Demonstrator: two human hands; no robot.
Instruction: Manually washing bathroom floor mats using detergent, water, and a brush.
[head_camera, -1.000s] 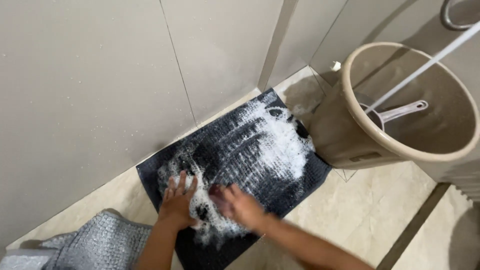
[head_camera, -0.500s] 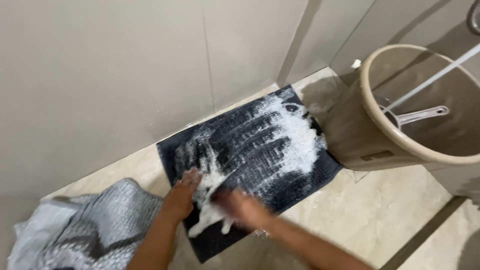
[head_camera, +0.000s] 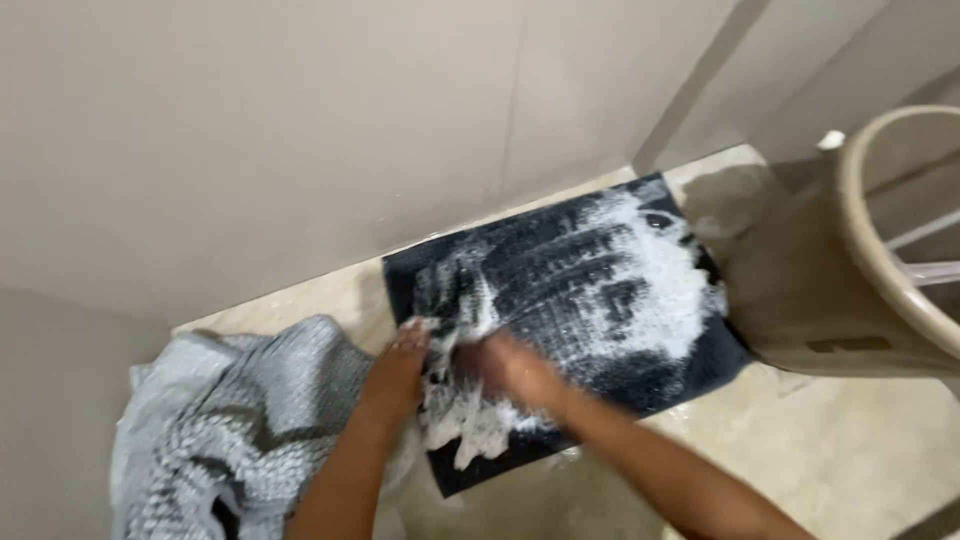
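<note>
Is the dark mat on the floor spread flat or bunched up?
Spread flat: the dark mat lies open on the floor, its corners visible and white foam across it, both hands on its near end.

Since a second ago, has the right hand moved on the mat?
Yes. The right hand has slid from the mat's near edge toward its left edge, closer to the left hand, through the foam.

no packages, signs or screens show anywhere in this view.

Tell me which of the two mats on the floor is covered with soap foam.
The dark mat, lying flat by the wall, carries the white foam, and both hands, left and right, rest on it. The grey mat lies crumpled beside it, without foam.
</note>
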